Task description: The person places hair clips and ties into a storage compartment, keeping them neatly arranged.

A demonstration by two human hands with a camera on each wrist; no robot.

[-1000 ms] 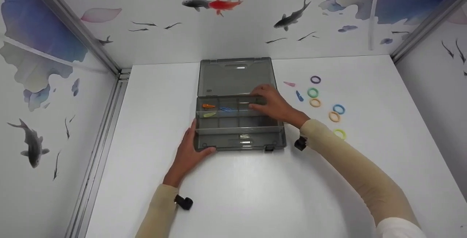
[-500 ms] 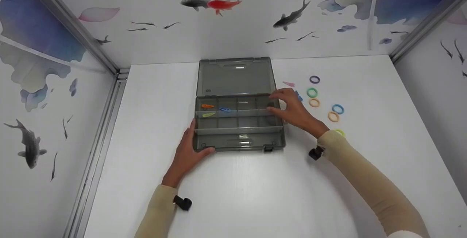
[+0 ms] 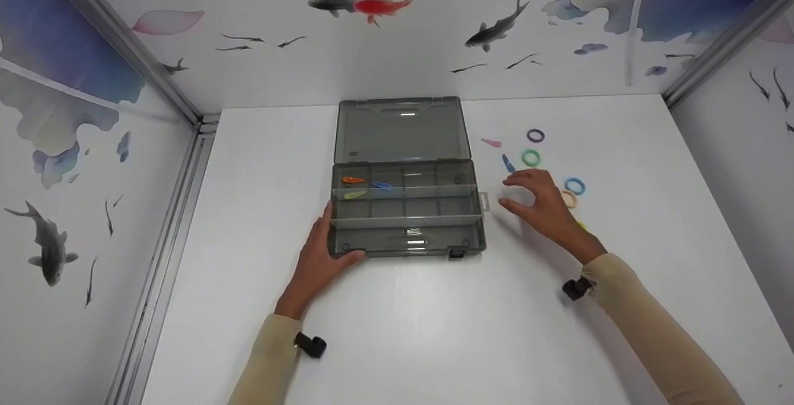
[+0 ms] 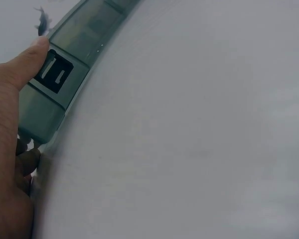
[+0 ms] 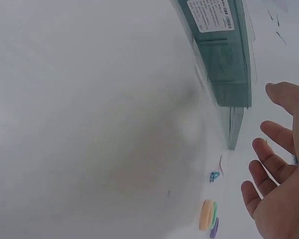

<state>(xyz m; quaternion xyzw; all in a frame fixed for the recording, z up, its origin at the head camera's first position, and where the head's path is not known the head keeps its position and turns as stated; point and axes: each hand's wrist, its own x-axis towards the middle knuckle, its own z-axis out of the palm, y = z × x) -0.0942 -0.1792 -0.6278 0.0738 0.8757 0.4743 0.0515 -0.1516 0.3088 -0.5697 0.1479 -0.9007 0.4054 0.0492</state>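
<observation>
A grey see-through compartment box [image 3: 406, 234] lies on the table with its lid [image 3: 403, 132] flipped back. My left hand [image 3: 316, 268] grips its front left corner, the thumb on the front wall and the fingers along the side. Inside, at the left, are an orange hair clip [image 3: 353, 180], a yellow hair clip [image 3: 354, 195] and something blue [image 3: 381, 186], likely also hair clips. To the right of the box my right hand [image 3: 549, 213] hovers over the table, fingers spread and holding nothing. Just beyond its fingertips lies a blue hair clip [image 3: 508, 163].
A pink hair clip [image 3: 491, 142] lies behind the blue one. Right of them are small rings like hair ties: purple [image 3: 535, 136], green [image 3: 531, 157] and blue [image 3: 575, 186], with others partly covered by the right hand. A printed wall [image 3: 397, 64] closes off the back.
My right hand has drawn back from above the box's rear compartments to the right, over the table by the hair clips and rings. The left hand has stayed at the corner.
</observation>
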